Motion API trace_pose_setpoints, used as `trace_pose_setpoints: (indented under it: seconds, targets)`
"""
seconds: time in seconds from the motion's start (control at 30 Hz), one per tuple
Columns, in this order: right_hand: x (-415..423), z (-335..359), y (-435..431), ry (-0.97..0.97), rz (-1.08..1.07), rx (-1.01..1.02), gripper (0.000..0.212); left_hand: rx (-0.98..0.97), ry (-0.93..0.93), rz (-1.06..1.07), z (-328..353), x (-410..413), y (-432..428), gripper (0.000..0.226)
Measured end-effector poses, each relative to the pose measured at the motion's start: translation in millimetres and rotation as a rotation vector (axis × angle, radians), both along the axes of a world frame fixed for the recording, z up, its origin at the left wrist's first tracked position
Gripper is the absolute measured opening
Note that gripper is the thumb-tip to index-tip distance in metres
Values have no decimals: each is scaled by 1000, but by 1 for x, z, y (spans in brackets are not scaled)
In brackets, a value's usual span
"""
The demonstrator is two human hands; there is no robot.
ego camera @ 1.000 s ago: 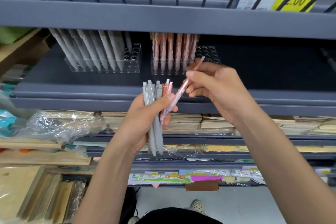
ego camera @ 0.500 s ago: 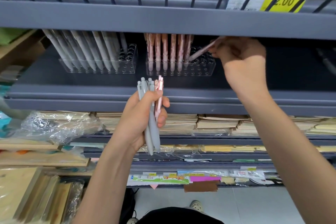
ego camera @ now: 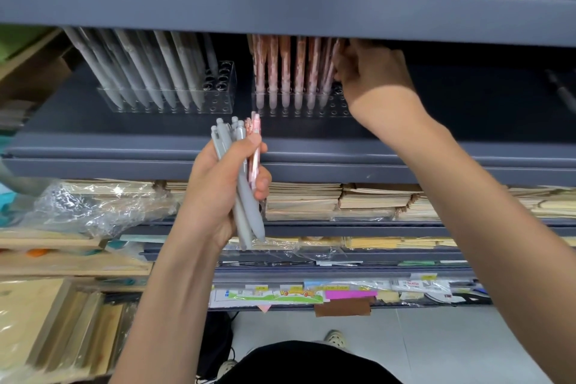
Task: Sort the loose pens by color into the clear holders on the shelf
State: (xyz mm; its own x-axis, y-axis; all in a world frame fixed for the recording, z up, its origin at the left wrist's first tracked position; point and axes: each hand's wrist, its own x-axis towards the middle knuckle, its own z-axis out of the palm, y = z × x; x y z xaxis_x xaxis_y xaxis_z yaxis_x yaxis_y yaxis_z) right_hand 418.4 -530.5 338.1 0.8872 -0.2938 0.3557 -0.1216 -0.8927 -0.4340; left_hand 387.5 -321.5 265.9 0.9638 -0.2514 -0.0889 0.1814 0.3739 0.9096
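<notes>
Mid-frame, left hand (ego camera: 218, 193) clutches a grey-and-pink pen bundle (ego camera: 247, 206); right hand (ego camera: 371, 75) up top at the pink pens (ego camera: 285, 65) in the clear holder (ego camera: 299, 110), grip unclear.

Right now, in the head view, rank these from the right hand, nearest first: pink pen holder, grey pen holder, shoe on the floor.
1. pink pen holder: right beside the right hand, on its left.
2. grey pen holder: further left on the same shelf.
3. shoe: down on the floor, well below the shelves.
</notes>
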Motion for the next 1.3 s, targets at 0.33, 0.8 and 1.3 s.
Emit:
trace_pose_setpoints:
  seconds: [0.33, 0.8, 1.3]
  targets:
    - [-3, 3, 4, 7, -10, 26, 28, -48, -62, -4, 0, -1, 10, 16]
    - [-55, -9, 21, -8, 412, 667, 6, -97, -57, -162, -2, -7, -9, 14]
    - [-58, -14, -16, -283, 413, 1001, 14, 0, -69, -169, -10, -12, -41, 22]
